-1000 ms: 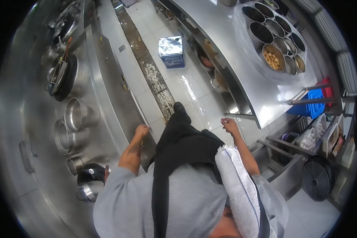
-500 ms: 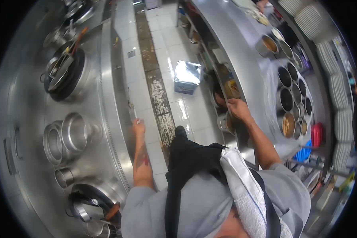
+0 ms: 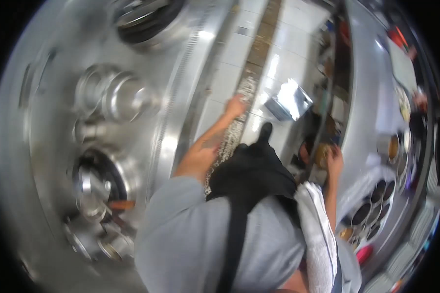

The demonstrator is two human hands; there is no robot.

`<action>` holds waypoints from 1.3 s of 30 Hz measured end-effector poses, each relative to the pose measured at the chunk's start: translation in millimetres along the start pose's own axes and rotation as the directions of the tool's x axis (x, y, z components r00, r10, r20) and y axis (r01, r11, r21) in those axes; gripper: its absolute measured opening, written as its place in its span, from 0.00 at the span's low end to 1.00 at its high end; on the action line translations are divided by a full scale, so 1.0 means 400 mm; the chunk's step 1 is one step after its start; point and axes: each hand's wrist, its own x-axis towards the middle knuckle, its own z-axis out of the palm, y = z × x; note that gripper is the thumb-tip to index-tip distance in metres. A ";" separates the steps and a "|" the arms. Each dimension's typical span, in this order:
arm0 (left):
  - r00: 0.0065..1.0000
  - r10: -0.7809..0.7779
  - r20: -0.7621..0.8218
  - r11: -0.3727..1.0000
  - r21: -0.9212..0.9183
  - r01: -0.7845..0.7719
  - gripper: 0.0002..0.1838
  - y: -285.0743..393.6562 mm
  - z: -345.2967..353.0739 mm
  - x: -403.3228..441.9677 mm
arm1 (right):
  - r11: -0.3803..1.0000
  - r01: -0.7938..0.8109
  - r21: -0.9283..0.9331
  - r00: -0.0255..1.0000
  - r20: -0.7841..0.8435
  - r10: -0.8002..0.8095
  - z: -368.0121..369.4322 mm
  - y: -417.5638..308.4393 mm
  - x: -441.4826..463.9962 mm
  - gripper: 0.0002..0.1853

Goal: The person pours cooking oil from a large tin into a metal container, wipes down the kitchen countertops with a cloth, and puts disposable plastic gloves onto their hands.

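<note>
My left hand (image 3: 236, 106) hangs over the worn drain strip (image 3: 244, 90) in the floor, with its fingers blurred by motion. Ahead and to its right, a metal tin (image 3: 289, 101) with a shiny top stands on the white tiles. My right hand (image 3: 333, 157) is beside the edge of the right-hand steel counter (image 3: 364, 93), near the shelf beneath it. Its fingers look curled, and whether they hold anything is too blurred to tell. A white towel (image 3: 316, 229) lies over my right shoulder.
Steel pots (image 3: 127, 96) and a dark wok (image 3: 102, 171) sit on the left counter. Several round containers (image 3: 362, 213) stand on the right counter. Farther along it, a person's hand (image 3: 419, 100) shows at the far side. Stacked plates (image 3: 415, 234) are at lower right.
The view has turned and moved forward along the aisle. The tin now appears closer to my feet. My left hand has swung forward; my right hand has risen from low at my side to the counter edge.
</note>
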 end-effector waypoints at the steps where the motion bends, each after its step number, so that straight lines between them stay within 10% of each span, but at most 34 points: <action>1: 0.999 0.001 0.036 0.998 -0.068 0.001 0.28 -0.010 -0.002 0.019 | 0.998 0.069 -0.012 0.997 -0.014 -0.070 0.037 -0.050 0.024 0.26; 7: 0.963 0.070 0.261 0.984 0.140 -0.110 0.40 0.220 0.057 0.044 | 0.991 0.112 -0.078 0.990 0.091 -0.105 0.121 -0.207 0.216 0.23; 12: 0.820 0.180 0.543 0.886 0.273 -0.375 0.42 0.411 0.274 0.227 | 0.943 0.267 -0.199 0.849 -0.415 -0.328 0.006 -0.219 0.447 0.26; 18: 0.541 0.269 0.796 0.158 0.518 -0.841 0.14 0.319 0.733 0.526 | 0.828 0.417 -0.375 0.850 -0.162 -0.502 -0.046 -0.110 0.667 0.41; 22: 0.403 0.354 0.844 0.085 0.400 -0.912 0.17 0.260 0.973 0.652 | 0.833 0.443 -0.333 0.846 -0.152 -0.511 -0.028 -0.068 0.683 0.47; 23: 0.319 0.063 0.946 0.085 0.313 -0.946 0.18 0.278 0.997 0.684 | 0.839 0.437 -0.323 0.849 -0.160 -0.504 -0.025 -0.056 0.688 0.48; 28: 0.378 0.080 0.922 0.109 0.369 -0.923 0.14 0.287 1.057 0.710 | 0.856 0.405 -0.320 0.878 -0.124 -0.462 -0.036 -0.041 0.691 0.47; 32: 0.572 0.176 0.801 0.392 0.476 -0.787 0.11 0.163 1.073 0.727 | 0.867 0.362 -0.343 0.896 -0.128 -0.425 -0.046 -0.047 0.687 0.46; 34: 0.586 0.328 0.741 0.470 0.410 -0.781 0.09 0.137 1.011 0.728 | 0.861 0.342 -0.378 0.902 -0.126 -0.413 -0.045 -0.051 0.678 0.46; 36: 0.499 0.044 0.866 0.361 0.452 -0.816 0.09 0.345 0.836 0.666 | 0.877 0.332 -0.348 0.897 -0.170 -0.407 -0.044 -0.060 0.670 0.47; 39: 0.524 0.227 0.821 0.471 0.378 -0.797 0.16 0.363 0.649 0.628 | 0.891 0.359 -0.279 0.912 -0.099 -0.399 -0.068 -0.065 0.653 0.42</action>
